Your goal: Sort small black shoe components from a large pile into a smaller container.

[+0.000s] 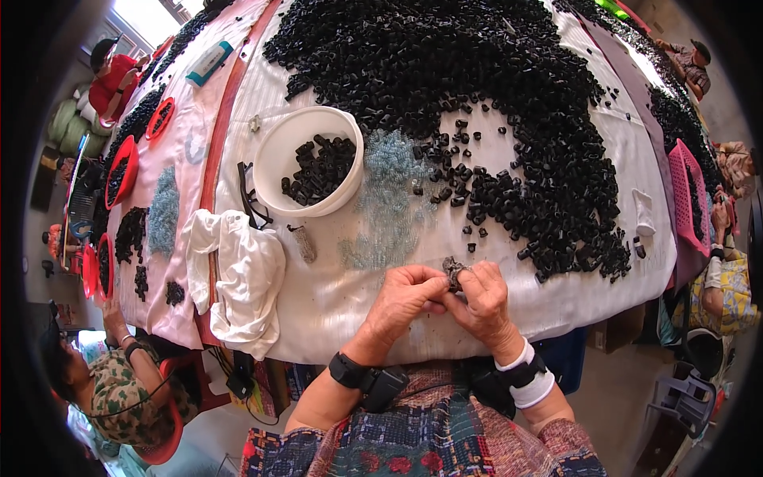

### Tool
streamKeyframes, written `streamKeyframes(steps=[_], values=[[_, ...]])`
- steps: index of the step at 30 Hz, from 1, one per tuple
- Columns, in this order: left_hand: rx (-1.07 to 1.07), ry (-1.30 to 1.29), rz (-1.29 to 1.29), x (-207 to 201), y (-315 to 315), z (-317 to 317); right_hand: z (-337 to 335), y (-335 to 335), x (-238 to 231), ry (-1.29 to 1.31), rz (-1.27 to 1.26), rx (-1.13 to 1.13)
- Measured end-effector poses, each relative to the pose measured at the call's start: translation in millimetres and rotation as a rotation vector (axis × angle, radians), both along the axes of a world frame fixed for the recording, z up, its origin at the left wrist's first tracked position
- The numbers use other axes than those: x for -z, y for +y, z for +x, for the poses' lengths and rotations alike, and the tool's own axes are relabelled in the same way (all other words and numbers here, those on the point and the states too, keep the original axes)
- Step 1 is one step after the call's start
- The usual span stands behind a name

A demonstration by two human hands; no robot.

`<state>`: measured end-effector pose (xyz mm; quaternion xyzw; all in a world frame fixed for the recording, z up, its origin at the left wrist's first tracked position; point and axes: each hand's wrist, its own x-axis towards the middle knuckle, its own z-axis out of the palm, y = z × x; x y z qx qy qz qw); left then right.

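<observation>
Black cylindrical parts (320, 171) sit in the round white plastic tub (273, 151); crumpled white cloth (242, 274) in front, small pale-blue pieces (388, 187) just right, sprawling black-part heap (445, 67) behind, stretching right!

light: bright, fairly even | glare: window (149, 22) upper left — blown white | focus: gray clump (454, 273) too small for detail | lens: table (326, 322) edges bowed, rim black (fisheye)
</observation>
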<state>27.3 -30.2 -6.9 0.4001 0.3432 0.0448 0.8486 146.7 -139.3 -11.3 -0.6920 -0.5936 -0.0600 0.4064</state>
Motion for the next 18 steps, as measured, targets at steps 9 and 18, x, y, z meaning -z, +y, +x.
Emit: streamKeyframes(steps=[9,18], values=[[0.075,0.047,0.075,-8,3,4,-1,-5,4,-0.014,-0.024,0.031],[-0.227,-0.145,0.068,-31,27,-4,30,-2,-3,0.024,-0.016,0.241]])
